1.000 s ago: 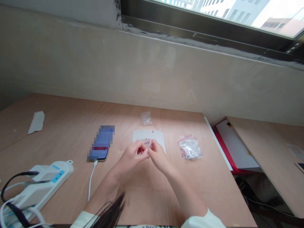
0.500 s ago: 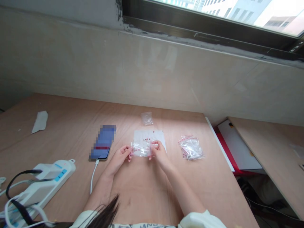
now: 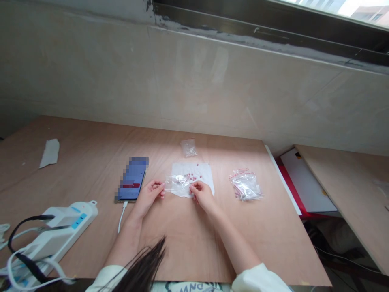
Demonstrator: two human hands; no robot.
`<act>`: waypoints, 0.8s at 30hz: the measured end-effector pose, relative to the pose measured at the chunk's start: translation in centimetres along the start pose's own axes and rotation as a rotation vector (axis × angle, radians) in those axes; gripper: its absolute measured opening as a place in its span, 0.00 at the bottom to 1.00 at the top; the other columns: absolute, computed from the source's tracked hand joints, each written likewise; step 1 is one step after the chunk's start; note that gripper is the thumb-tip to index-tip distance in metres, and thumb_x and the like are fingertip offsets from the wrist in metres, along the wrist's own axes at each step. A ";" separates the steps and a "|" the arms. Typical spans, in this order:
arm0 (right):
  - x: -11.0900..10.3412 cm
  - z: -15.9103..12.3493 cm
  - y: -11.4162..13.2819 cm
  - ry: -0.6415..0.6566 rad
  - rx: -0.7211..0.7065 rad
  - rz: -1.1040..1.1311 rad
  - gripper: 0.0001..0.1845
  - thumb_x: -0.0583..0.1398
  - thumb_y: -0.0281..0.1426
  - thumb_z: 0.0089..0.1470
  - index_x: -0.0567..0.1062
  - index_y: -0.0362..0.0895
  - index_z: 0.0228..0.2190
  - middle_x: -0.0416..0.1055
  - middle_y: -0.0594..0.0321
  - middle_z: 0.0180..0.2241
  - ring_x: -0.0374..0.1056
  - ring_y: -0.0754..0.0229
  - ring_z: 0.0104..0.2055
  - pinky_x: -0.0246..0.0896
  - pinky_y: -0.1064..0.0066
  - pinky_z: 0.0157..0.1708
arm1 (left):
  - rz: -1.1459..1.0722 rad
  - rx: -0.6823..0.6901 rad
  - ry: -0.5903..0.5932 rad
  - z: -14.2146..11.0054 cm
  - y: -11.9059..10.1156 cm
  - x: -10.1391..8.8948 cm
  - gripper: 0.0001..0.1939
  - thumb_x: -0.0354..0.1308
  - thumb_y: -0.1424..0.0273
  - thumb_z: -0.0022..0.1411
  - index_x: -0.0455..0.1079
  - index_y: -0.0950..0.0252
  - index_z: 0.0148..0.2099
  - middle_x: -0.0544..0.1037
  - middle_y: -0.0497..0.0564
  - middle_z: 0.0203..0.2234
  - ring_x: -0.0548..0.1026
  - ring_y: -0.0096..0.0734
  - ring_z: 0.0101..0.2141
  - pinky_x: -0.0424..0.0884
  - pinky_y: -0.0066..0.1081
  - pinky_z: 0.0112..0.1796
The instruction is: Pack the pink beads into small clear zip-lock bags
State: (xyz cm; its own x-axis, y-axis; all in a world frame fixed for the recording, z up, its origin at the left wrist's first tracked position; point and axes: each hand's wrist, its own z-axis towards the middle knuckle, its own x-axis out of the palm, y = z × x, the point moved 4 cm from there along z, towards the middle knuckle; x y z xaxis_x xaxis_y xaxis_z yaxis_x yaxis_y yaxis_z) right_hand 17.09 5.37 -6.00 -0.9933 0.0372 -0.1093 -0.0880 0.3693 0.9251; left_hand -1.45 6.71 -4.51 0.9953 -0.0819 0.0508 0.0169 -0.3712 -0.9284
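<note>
Head view: hands apart, left hand (image 3: pixel 148 196) pinching one end of a clear zip bag (image 3: pixel 178 183), right hand (image 3: pixel 202 197) at its other end, grip unclear. Pink beads (image 3: pixel 192 177) lie on a paper sheet (image 3: pixel 204 174) on the bench (image 3: pixel 91 178).

1. Across the frame, a plywood tabletop (image 3: pixel 91 174).
2. At 9 o'clock from the tabletop's middle, a smartphone (image 3: pixel 132 179), screen pixelated, with a white charging cable (image 3: pixel 122 217) at its lower end.
3. At 8 o'clock, a white power strip (image 3: pixel 68 229) with blue switches and tangled cords.
4. At 10 o'clock, a white paper scrap (image 3: pixel 49 153).
5. At 12 o'clock, a small clear zip bag (image 3: pixel 189 148).
6. At 3 o'clock, a bunched zip bag with red seals (image 3: pixel 245 185).
7. Farther out at 3 o'clock, a red-edged white folder (image 3: pixel 306 182) beside a second wooden desk (image 3: pixel 349 186).
</note>
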 end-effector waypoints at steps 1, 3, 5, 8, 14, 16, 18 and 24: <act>0.0 -0.1 0.1 0.006 0.013 0.007 0.08 0.55 0.35 0.41 0.63 0.43 0.20 0.61 0.69 0.16 0.52 0.70 0.14 0.44 0.78 0.10 | 0.003 0.009 0.002 0.1 -0.2 0.0 0.15 0.58 0.61 0.44 0.62 0.67 0.30 0.67 0.40 0.14 0.65 0.19 0.17 0.62 0.22 0.22; -0.1 -0.2 0.2 0.028 0.039 0.025 0.08 0.55 0.35 0.41 0.62 0.43 0.20 0.61 0.70 0.17 0.51 0.71 0.13 0.43 0.78 0.09 | 0.009 0.029 0.026 0.3 -0.4 0.2 0.14 0.58 0.62 0.45 0.63 0.67 0.30 0.67 0.41 0.16 0.65 0.19 0.17 0.62 0.22 0.22; -0.1 -0.2 0.2 0.051 0.052 0.048 0.08 0.54 0.35 0.41 0.62 0.43 0.21 0.60 0.70 0.17 0.51 0.71 0.12 0.43 0.79 0.08 | 0.000 0.051 0.067 0.6 -0.5 0.6 0.14 0.56 0.62 0.47 0.63 0.67 0.31 0.67 0.42 0.17 0.65 0.19 0.18 0.62 0.22 0.23; -0.1 0.0 0.0 0.066 0.052 0.075 0.08 0.55 0.35 0.40 0.61 0.43 0.21 0.61 0.70 0.17 0.51 0.72 0.12 0.44 0.79 0.08 | 0.007 0.065 0.132 1.0 -0.8 1.2 0.13 0.54 0.61 0.50 0.63 0.68 0.32 0.67 0.43 0.17 0.65 0.20 0.18 0.63 0.23 0.23; -0.1 0.4 -0.4 0.074 0.082 0.124 0.10 0.56 0.36 0.39 0.62 0.43 0.21 0.62 0.70 0.17 0.52 0.72 0.11 0.44 0.79 0.07 | 0.073 0.103 0.113 1.2 -2.4 1.9 0.12 0.57 0.64 0.47 0.62 0.67 0.29 0.65 0.40 0.16 0.64 0.19 0.17 0.61 0.21 0.21; -0.1 0.3 -0.1 0.078 0.098 0.156 0.10 0.57 0.36 0.38 0.62 0.43 0.20 0.62 0.70 0.17 0.52 0.72 0.12 0.44 0.79 0.08 | 0.093 0.118 0.101 0.9 -3.0 2.2 0.12 0.56 0.63 0.47 0.61 0.67 0.29 0.64 0.40 0.15 0.63 0.19 0.16 0.61 0.21 0.20; 0.0 0.1 0.2 0.093 0.112 0.200 0.10 0.57 0.35 0.38 0.62 0.43 0.19 0.63 0.69 0.17 0.53 0.72 0.13 0.46 0.79 0.09 | 0.118 0.124 0.064 0.5 -3.6 2.2 0.12 0.56 0.63 0.47 0.62 0.66 0.29 0.64 0.40 0.15 0.63 0.19 0.16 0.61 0.22 0.20; -0.3 -0.6 1.9 0.009 0.038 0.303 0.07 0.57 0.32 0.38 0.64 0.42 0.21 0.63 0.66 0.23 0.59 0.68 0.22 0.55 0.76 0.17 | 0.220 0.073 0.172 -1.4 -3.6 1.6 0.12 0.54 0.62 0.48 0.64 0.66 0.31 0.71 0.45 0.20 0.69 0.24 0.21 0.65 0.25 0.26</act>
State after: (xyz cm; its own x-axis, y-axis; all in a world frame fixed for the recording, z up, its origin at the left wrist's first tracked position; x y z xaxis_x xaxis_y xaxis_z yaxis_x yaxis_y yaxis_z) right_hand 17.21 5.54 -3.96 -0.9745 0.1425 0.1734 0.2154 0.3771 0.9008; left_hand -0.10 6.60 -0.57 0.9452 -0.3112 -0.0991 -0.1851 -0.2603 -0.9476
